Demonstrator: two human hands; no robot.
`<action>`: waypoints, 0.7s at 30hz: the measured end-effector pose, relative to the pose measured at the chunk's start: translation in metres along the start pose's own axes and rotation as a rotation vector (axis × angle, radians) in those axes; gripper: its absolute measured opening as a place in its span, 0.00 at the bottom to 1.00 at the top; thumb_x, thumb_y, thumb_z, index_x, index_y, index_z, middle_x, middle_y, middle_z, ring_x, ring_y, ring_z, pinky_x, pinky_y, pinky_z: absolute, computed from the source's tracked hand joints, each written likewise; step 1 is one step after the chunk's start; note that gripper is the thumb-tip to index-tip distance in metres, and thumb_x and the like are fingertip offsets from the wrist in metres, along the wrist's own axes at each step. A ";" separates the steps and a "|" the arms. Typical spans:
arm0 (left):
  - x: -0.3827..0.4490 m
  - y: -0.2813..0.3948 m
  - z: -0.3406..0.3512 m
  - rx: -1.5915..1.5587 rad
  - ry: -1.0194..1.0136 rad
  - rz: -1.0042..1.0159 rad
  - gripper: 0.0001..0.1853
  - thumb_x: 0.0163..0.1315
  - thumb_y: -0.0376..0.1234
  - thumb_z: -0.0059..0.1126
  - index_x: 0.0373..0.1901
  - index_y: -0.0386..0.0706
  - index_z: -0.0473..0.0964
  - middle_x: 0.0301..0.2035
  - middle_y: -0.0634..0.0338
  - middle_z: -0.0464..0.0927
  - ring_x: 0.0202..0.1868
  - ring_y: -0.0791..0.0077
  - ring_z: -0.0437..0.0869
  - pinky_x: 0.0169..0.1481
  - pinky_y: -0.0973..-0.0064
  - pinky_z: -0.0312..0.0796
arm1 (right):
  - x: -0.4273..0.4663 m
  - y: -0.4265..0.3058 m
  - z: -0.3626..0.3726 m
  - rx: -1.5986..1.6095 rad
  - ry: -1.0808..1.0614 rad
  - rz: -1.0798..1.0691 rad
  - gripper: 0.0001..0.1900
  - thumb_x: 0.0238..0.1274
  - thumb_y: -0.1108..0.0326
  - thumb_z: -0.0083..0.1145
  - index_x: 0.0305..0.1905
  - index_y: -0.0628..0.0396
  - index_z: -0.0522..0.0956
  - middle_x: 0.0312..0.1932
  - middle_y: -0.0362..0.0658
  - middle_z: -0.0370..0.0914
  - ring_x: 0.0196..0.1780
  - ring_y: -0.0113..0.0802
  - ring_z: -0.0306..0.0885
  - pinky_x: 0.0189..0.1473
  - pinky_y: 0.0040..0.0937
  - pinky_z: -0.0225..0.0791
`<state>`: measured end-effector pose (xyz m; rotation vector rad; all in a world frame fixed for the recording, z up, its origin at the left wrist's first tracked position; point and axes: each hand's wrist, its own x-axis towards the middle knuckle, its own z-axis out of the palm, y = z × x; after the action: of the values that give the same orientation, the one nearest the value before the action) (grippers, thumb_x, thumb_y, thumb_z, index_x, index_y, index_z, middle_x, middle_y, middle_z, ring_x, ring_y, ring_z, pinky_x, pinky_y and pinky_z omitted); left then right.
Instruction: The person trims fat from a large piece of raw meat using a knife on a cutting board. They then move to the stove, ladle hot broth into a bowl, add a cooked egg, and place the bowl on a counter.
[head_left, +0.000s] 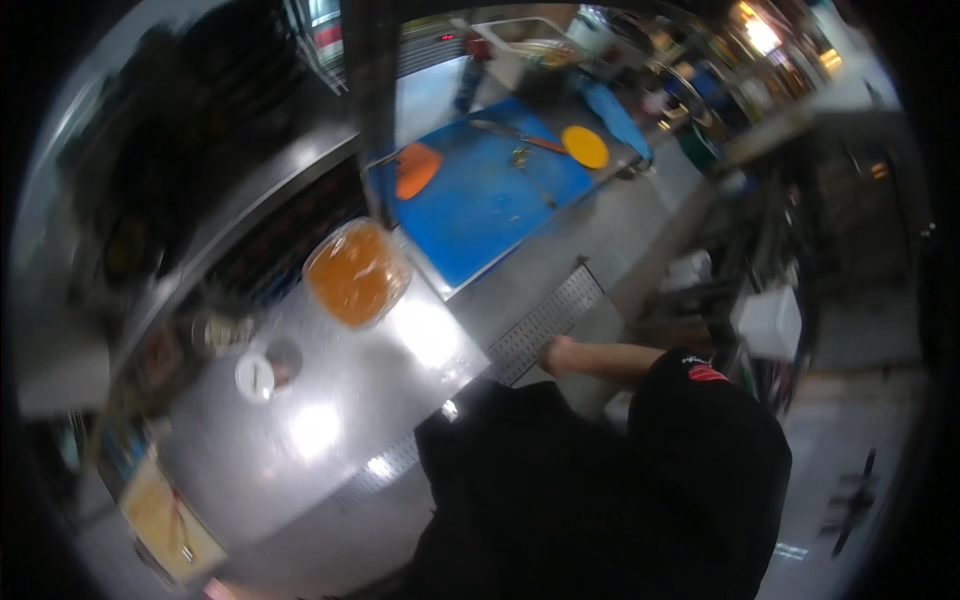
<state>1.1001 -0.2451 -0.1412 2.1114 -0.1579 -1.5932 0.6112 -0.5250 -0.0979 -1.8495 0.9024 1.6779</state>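
Note:
My right hand (556, 356) hangs beside the front edge of a stainless steel worktable, near a perforated metal strip (551, 322). It is blurred, and its fingers cannot be made out. Only a bit of my left hand (217, 590) shows at the bottom edge, near a pale cutting board (169, 521) with a red-handled utensil (175, 517) on it. Before me on the steel tabletop (352, 420) stands a clear-wrapped tub of orange-brown food (358, 274). A small round white-topped container (255, 377) sits farther left.
Beyond the tub lies a blue cutting board (487, 202) with an orange scraper-like piece (418, 171) and a knife (517, 136). A yellow disc (585, 147) and a blue cloth (615, 116) are beside it. A white bin (769, 322) stands at right.

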 end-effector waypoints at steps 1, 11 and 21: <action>0.024 0.037 -0.011 0.043 -0.016 0.039 0.21 0.82 0.40 0.55 0.67 0.37 0.76 0.61 0.50 0.83 0.65 0.60 0.83 0.69 0.61 0.74 | 0.007 -0.004 0.041 0.231 -0.082 0.030 0.18 0.65 0.56 0.71 0.57 0.47 0.89 0.51 0.43 0.89 0.53 0.48 0.88 0.56 0.47 0.82; 0.112 0.278 0.141 0.400 -0.248 0.331 0.26 0.82 0.45 0.53 0.71 0.38 0.74 0.65 0.48 0.82 0.68 0.59 0.81 0.72 0.60 0.73 | -0.039 -0.128 0.280 1.895 0.064 0.431 0.23 0.70 0.52 0.66 0.64 0.51 0.85 0.58 0.48 0.86 0.60 0.49 0.84 0.61 0.48 0.79; -0.026 0.220 0.456 0.894 -0.462 0.367 0.31 0.83 0.50 0.50 0.76 0.38 0.72 0.68 0.47 0.80 0.70 0.58 0.80 0.74 0.60 0.71 | 0.059 -0.005 0.381 2.277 0.320 0.345 0.28 0.76 0.50 0.60 0.70 0.57 0.80 0.65 0.52 0.83 0.67 0.50 0.81 0.67 0.48 0.75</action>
<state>0.7110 -0.5685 -0.1123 2.0179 -1.5598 -1.9368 0.3615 -0.2526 -0.2072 -0.1980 1.8825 -0.2468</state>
